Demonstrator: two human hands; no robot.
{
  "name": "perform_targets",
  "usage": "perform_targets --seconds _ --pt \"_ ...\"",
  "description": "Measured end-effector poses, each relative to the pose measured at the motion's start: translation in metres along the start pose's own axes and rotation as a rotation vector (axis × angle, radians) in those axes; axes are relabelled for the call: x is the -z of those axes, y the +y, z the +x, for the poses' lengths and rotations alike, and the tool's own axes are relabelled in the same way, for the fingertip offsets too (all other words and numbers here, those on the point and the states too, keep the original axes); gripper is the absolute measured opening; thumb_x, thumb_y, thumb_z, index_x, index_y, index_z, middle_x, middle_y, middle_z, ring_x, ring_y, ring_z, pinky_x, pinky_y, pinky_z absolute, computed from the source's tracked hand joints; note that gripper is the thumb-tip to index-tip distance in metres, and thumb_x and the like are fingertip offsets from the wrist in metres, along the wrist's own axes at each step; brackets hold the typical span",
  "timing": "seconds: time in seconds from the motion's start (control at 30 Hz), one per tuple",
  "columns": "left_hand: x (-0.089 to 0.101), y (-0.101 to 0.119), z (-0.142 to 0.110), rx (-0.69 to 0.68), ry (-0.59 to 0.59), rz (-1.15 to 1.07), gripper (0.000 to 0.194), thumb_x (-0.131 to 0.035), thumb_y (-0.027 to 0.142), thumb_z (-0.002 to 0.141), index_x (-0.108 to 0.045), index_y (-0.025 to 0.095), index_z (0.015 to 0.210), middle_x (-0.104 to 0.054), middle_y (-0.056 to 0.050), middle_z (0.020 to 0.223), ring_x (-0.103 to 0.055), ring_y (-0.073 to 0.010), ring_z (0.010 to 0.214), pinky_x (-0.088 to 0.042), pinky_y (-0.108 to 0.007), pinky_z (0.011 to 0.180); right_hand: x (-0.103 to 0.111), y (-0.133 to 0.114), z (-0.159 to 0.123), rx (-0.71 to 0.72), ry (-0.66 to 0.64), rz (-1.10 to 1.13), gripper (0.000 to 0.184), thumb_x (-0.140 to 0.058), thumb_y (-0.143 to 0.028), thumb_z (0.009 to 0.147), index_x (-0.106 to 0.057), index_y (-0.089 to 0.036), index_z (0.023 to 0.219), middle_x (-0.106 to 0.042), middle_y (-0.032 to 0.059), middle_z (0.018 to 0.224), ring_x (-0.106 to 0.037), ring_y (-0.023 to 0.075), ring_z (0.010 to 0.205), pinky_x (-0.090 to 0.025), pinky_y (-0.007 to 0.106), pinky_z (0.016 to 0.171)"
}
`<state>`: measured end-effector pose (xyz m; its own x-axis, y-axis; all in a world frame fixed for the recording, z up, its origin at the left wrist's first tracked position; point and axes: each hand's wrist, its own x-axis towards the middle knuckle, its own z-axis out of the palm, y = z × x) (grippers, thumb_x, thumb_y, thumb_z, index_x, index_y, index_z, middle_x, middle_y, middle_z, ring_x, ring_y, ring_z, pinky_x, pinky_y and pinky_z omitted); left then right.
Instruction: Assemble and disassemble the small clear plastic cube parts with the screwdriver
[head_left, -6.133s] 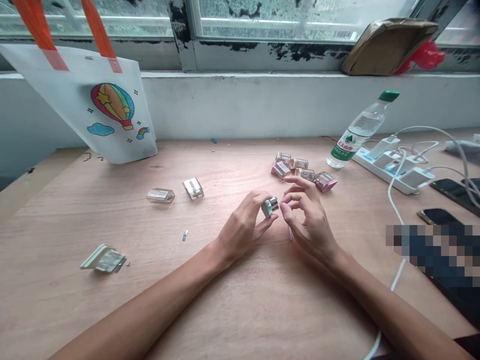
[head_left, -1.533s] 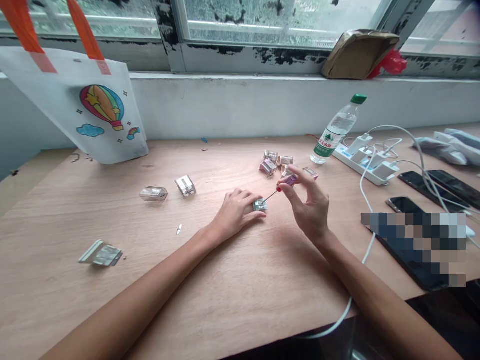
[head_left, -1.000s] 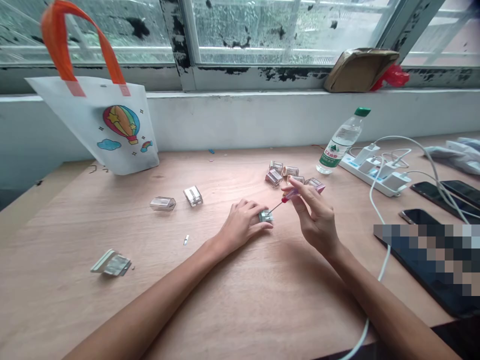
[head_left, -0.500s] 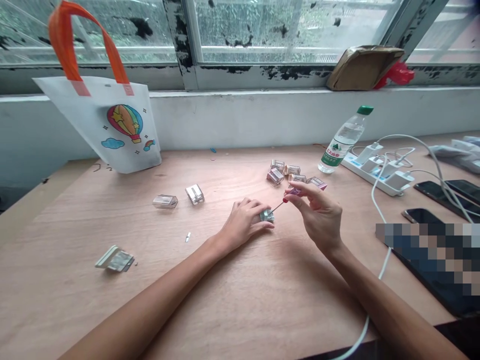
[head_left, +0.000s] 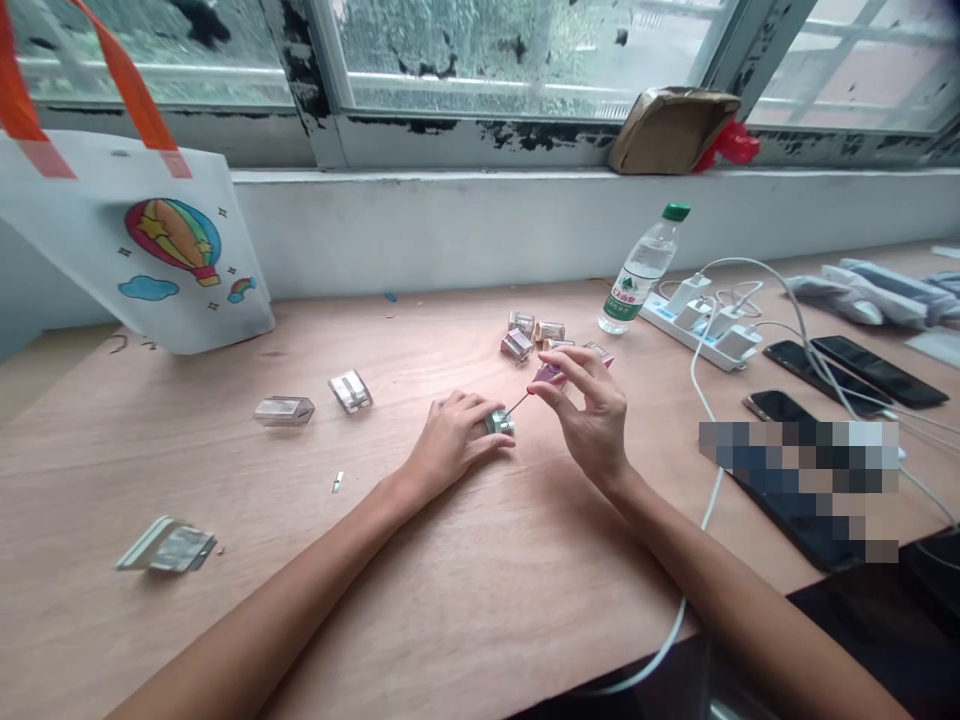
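Observation:
My left hand (head_left: 454, 437) rests on the table, its fingers closed round a small greenish pencil sharpener (head_left: 499, 422). My right hand (head_left: 589, 405) pinches the purple handle of a small screwdriver (head_left: 548, 374). The thin metal shaft slants down to the left, and its tip meets the top of the sharpener. To the left lie a clear sharpener with a brownish tint (head_left: 283, 411) and another with a metal part facing up (head_left: 350, 391). A loose sharpener blade (head_left: 338, 482) is flat on the wood nearer to me.
Behind my right hand sits a cluster of several sharpeners (head_left: 517, 346). A small plastic bag (head_left: 180, 548) lies at front left. A water bottle (head_left: 641, 270), a power strip (head_left: 701, 330) with cables and several phones (head_left: 879, 370) occupy the right. A tote bag (head_left: 180, 310) stands back left.
The whole view has shifted, so things on the table appear further left. Both hands keep their hold, with the screwdriver tip still at the sharpener.

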<state>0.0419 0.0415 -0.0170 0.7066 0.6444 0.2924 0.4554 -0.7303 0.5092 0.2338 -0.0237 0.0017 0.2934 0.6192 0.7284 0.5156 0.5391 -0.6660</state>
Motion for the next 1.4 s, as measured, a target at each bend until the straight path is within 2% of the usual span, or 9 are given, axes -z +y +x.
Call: perform_targets --seconds 0.13,0.4,0.53,0.63,0.8,0.97,1.1,1.27,1.4 --pt "-0.002 -0.002 0.002 -0.022 0.010 -0.026 0.038 -0.074 0.051 0.085 -0.070 0.029 0.116 -0.072 -0.004 0.114 -0.059 -0.0261 0.110 -0.042 -0.040 0.097 0.003 0.001 0.002 -0.053 0.008 0.075 0.022 -0.072 -0.033 0.091 -0.075 -0.031 0.113 -0.070 0.0015 0.099 -0.069 0.0194 0.089 -0.061 0.040 0.085" --pt "-0.002 -0.002 0.001 -0.019 0.028 -0.064 0.033 -0.073 0.050 0.086 -0.071 0.029 0.112 -0.073 -0.003 0.112 -0.060 -0.0248 0.108 -0.042 -0.039 0.097 0.007 -0.004 0.008 -0.124 -0.222 0.299 0.043 -0.060 -0.033 0.099 -0.056 -0.033 0.141 -0.073 0.0044 0.114 -0.071 0.0202 0.097 -0.062 0.046 0.089" --pt "-0.003 -0.001 0.000 -0.026 0.032 -0.047 0.033 -0.074 0.050 0.085 -0.072 0.029 0.110 -0.072 -0.003 0.113 -0.060 -0.0248 0.108 -0.042 -0.039 0.097 0.006 -0.003 0.006 -0.094 -0.163 0.195 0.025 -0.062 -0.035 0.098 -0.068 -0.032 0.122 -0.068 0.0049 0.121 -0.068 0.0210 0.102 -0.061 0.044 0.090" --pt "-0.003 -0.001 0.000 -0.048 0.027 -0.042 0.035 -0.074 0.049 0.085 -0.071 0.028 0.113 -0.072 -0.004 0.113 -0.059 -0.0250 0.109 -0.041 -0.039 0.097 0.007 -0.001 0.007 -0.068 -0.093 0.180 0.013 -0.071 -0.034 0.091 -0.073 -0.029 0.103 -0.063 0.0035 0.112 -0.066 0.0196 0.098 -0.062 0.038 0.084" --pt "-0.003 0.000 0.001 -0.041 0.021 -0.067 0.034 -0.073 0.050 0.086 -0.071 0.028 0.112 -0.072 -0.003 0.114 -0.059 -0.0248 0.109 -0.041 -0.039 0.097 0.006 -0.004 0.010 -0.141 -0.143 0.317 0.041 -0.075 -0.036 0.089 -0.060 -0.031 0.128 -0.069 0.0011 0.097 -0.069 0.0195 0.094 -0.062 0.039 0.086" --pt "-0.002 0.000 0.000 -0.027 0.015 -0.054 0.034 -0.072 0.050 0.087 -0.070 0.028 0.113 -0.072 -0.002 0.114 -0.058 -0.0250 0.110 -0.041 -0.039 0.098 0.002 -0.002 0.005 -0.147 -0.145 0.322 0.030 -0.065 -0.036 0.096 -0.066 -0.029 0.125 -0.067 0.0056 0.124 -0.067 0.0206 0.106 -0.058 0.041 0.093" --pt "-0.003 0.000 -0.001 -0.031 0.018 -0.037 0.038 -0.074 0.050 0.086 -0.069 0.028 0.116 -0.072 -0.003 0.115 -0.058 -0.0255 0.111 -0.041 -0.040 0.098 0.001 0.006 0.003 -0.123 0.010 0.271 0.020 -0.079 -0.033 0.084 -0.074 -0.028 0.102 -0.067 0.0020 0.106 -0.067 0.0192 0.096 -0.060 0.037 0.087" --pt "-0.003 -0.001 0.000 -0.035 0.012 -0.043 0.037 -0.073 0.051 0.086 -0.069 0.028 0.115 -0.072 -0.003 0.116 -0.058 -0.0258 0.111 -0.041 -0.041 0.098 0.002 -0.002 0.004 -0.153 0.003 0.308 0.044 -0.070 -0.033 0.092 -0.059 -0.034 0.135 -0.071 0.0005 0.099 -0.070 0.0190 0.092 -0.060 0.041 0.088" --pt "-0.003 -0.002 0.000 -0.048 0.019 -0.049 0.037 -0.072 0.050 0.087 -0.069 0.028 0.115 -0.072 -0.003 0.115 -0.059 -0.0252 0.109 -0.041 -0.040 0.097 0.003 -0.005 0.002 -0.137 -0.044 0.231 0.025 -0.062 -0.035 0.097 -0.070 -0.030 0.120 -0.069 0.0045 0.119 -0.067 0.0212 0.109 -0.056 0.044 0.099"
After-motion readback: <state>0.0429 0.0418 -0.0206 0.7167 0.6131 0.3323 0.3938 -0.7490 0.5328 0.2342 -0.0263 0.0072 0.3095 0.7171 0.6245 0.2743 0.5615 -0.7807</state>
